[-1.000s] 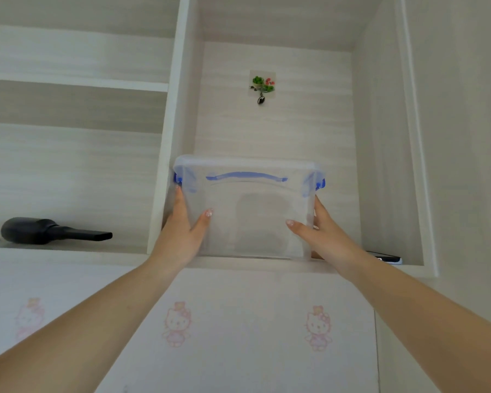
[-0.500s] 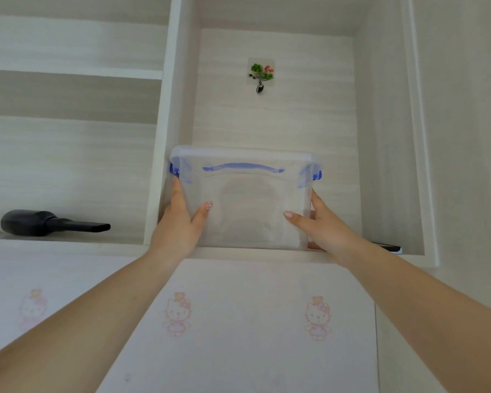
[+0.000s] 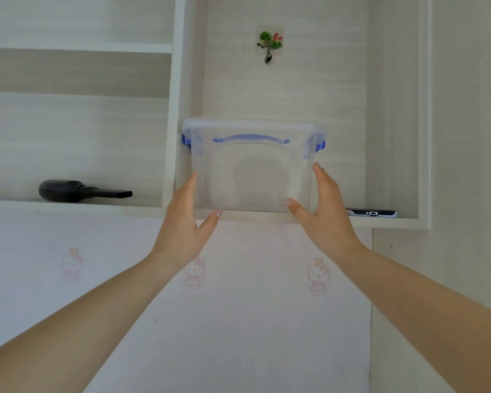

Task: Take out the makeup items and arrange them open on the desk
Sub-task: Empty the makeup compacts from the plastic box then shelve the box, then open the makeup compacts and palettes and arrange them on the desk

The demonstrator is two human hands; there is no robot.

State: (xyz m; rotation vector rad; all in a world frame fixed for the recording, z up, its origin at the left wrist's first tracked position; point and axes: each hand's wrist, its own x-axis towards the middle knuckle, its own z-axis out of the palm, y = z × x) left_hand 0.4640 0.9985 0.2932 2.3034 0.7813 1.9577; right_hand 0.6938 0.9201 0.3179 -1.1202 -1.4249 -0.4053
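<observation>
Two bare arms reach up to a pale wooden shelf [image 3: 295,218], where a clear plastic box [image 3: 253,171] with blue clips stands in the right-hand nook. The left hand [image 3: 182,222] and right hand [image 3: 323,214] press its sides, fingers straight. A black hairdryer [image 3: 77,190] lies far left; a phone [image 3: 372,213] lies right.

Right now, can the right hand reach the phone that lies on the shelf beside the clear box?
Probably yes. The phone lies flat at the shelf's front edge, just right of the right hand, with nothing between them. But that hand and the left hand hold the clear box, so it must let go first.
</observation>
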